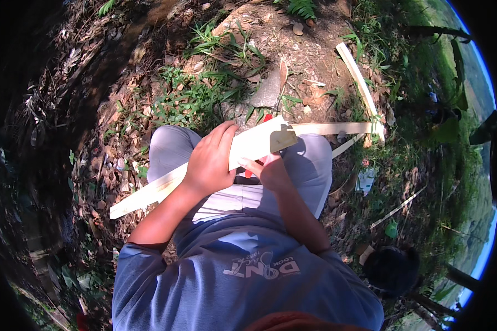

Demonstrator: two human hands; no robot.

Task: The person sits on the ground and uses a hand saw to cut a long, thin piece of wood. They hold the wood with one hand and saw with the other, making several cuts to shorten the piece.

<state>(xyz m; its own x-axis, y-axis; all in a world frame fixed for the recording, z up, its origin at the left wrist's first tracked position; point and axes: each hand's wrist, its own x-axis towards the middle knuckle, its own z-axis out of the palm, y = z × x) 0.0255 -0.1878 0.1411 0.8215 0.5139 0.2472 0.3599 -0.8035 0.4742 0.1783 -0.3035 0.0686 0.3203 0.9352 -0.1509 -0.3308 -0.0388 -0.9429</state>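
A long pale wooden board (149, 190) lies slantwise across my lap, its right end raised and casting a shadow. Around its middle, my left hand (211, 157) is closed, fingers over the top face. My right hand (271, 172) grips the lower edge near the right end, thumb along the wood and the other fingers mostly hidden beneath. A narrow red thing (268, 117) pokes out above the board, and red shows again below it beside my right hand. The board hides its middle, so its kind cannot be made out.
Pale wooden strips lie on the ground to the right, one long strip (358, 77) and another strip (331, 128) meeting it near my knee. A flat grey stone (268, 91), grass (190, 99) and dry leaves are ahead. A dark round object (393, 270) sits at lower right.
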